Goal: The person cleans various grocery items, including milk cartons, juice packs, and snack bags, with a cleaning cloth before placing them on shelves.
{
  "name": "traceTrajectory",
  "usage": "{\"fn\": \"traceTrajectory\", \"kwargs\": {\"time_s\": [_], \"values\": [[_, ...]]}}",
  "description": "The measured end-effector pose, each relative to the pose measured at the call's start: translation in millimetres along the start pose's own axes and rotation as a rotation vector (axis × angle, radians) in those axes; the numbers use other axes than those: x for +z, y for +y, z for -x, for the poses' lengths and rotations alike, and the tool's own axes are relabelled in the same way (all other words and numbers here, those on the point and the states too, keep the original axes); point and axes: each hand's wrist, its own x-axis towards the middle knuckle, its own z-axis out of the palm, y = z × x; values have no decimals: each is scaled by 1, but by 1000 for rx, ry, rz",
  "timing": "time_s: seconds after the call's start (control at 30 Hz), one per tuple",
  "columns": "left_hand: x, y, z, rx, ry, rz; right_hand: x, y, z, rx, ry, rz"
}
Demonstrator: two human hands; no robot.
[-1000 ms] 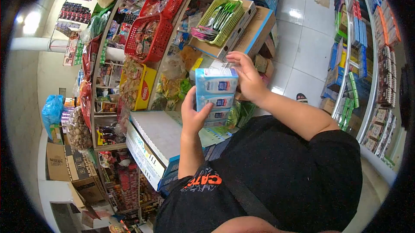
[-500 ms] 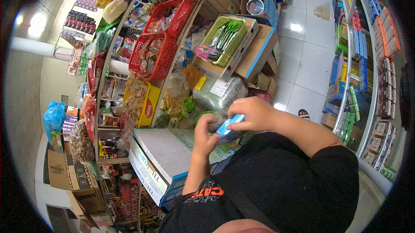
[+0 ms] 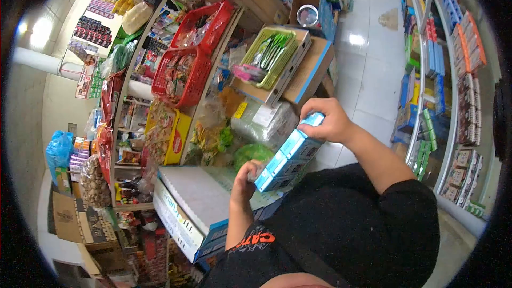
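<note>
1. Currently, the right hand [image 3: 330, 121] is grasping the upper end of the blue carton pack [image 3: 282, 160], its thumb resting on top.
2. The left hand [image 3: 244, 178] is curling its fingers at the lower end; whether they are gripping, I cannot tell.
3. The pack is slanting between both hands, near the green bag [image 3: 249, 154].
4. Possibly, weak support below is risking a swing or drop; hard squeezing is risking dented cartons.
</note>
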Motion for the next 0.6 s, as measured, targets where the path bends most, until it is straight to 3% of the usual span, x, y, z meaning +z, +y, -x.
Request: {"fn": "traceTrajectory", "kwargs": {"time_s": [0.07, 0.13, 0.2, 0.23, 0.27, 0.33, 0.43, 0.47, 0.5, 0.53, 0.6], "values": [[10, 9, -2, -6, 25, -37, -4, 2, -2, 3, 30, -1], [-8, -2, -10, -83, -116, -228, 1, -5, -4, -16, -56, 22], [12, 23, -23, -169, -438, -345, 18, -7, 1, -72, -159, 12], [24, 30, -34, -280, -577, -548, 27, -10, 5, -76, -201, 20], [37, 28, -40, -243, -637, -575, 31, -11, 11, -80, -246, 13], [56, 48, -46, -218, -566, -585, 25, -7, 18, -8, -174, 64], [66, 62, -43, 1, -359, -915, 24, -11, 21, 39, -135, 128], [67, 62, -44, -3, -379, -933, 21, -14, 22, 54, -124, 159], [67, 59, -43, -9, -405, -948, 18, -19, 23, 74, -217, 155], [68, 56, -41, -18, -429, -963, 12, -15, 22, -56, -415, 177], [67, 46, -41, 82, -517, -1002, 0, -2, 22, 118, -699, -196]]}}
